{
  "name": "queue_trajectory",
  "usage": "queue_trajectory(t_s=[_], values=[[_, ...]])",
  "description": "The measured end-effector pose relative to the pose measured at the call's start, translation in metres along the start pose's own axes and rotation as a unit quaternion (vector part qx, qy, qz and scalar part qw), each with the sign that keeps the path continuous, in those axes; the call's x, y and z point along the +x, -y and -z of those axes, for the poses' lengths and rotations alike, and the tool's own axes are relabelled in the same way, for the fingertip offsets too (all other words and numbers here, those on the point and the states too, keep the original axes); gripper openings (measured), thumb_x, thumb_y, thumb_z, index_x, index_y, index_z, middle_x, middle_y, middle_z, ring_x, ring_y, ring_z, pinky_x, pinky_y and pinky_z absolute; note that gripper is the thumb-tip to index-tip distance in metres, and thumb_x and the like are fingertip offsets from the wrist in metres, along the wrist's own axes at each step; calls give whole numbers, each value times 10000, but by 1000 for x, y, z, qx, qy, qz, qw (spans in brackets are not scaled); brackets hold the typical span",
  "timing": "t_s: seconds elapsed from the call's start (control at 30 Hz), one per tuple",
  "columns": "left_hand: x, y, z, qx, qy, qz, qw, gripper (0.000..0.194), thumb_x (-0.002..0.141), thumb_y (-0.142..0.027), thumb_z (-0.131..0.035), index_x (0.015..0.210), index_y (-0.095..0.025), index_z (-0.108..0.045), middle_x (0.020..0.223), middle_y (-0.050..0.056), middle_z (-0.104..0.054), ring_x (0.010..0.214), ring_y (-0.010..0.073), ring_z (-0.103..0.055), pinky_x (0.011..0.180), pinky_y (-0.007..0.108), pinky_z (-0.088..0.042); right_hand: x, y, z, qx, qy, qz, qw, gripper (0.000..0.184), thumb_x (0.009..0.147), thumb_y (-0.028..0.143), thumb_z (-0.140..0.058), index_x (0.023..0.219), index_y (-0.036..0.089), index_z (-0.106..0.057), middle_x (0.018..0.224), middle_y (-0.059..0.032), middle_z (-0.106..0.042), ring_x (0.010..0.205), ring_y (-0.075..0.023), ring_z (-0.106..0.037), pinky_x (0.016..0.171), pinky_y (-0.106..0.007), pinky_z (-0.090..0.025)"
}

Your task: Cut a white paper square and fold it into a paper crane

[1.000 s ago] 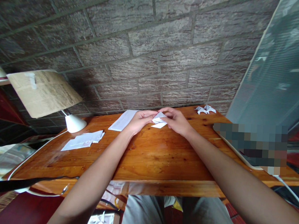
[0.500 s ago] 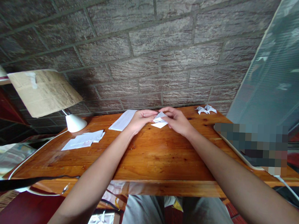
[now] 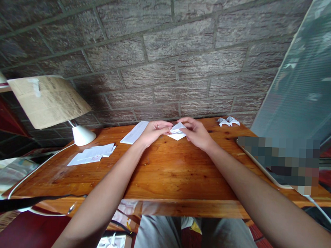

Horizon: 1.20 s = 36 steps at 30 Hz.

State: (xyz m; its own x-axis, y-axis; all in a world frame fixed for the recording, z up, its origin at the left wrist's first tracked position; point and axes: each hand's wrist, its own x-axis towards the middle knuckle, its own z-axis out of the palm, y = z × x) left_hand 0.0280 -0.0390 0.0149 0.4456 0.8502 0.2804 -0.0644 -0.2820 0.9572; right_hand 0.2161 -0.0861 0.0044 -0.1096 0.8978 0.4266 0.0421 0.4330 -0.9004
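Note:
A small piece of folded white paper is held between both hands, just above the back half of the wooden table. My left hand, with a ring on one finger, pinches its left edge between thumb and fingers. From the other side my right hand grips it, thumb across the front and fingers behind. A pointed flap rises at the top, and another pale corner hangs below. The fingertips behind the paper are partly hidden.
Two folded paper figures stand at the back right. White sheets lie beside my left hand, and more paper pieces near the lamp. A pixelated flat device lies right. Below the table sits a box of folded papers.
The left hand has shifted slightly left and its fingers have moved a little on the paper. The lower corner of the paper now looks turned and less extended to the left.

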Motion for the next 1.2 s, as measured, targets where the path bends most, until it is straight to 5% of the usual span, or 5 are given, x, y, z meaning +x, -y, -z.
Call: queue_trajectory(t_s=[0.23,0.63,1.2], values=[[1,1,1,0,-31,-39,999,331,632,-307,-818,912,-147,-747,795,70,-747,710,169,-668,745,310,-502,1,1,0,24,-18,-8,1000,331,729,314,-676,1019,177,-593,728,10,-691,400,-61,-407,362,-193,-297],[-1,-2,-10,-106,-20,7,994,317,628,-298,-826,905,-160,-757,861,58,-740,810,161,-667,848,323,-500,2,-1,-1,49,-43,-5,998,328,727,344,-685,997,191,-579,691,27,-672,390,-59,-400,348,-195,-293],[-3,3,-13,-44,-7,-16,999,336,603,-283,-839,903,-153,-761,870,68,-760,784,175,-685,821,312,-501,-2,0,-1,-76,-82,69,991,207,797,335,-625,950,205,-570,621,35,-599,534,-121,-507,517,-239,-382]])
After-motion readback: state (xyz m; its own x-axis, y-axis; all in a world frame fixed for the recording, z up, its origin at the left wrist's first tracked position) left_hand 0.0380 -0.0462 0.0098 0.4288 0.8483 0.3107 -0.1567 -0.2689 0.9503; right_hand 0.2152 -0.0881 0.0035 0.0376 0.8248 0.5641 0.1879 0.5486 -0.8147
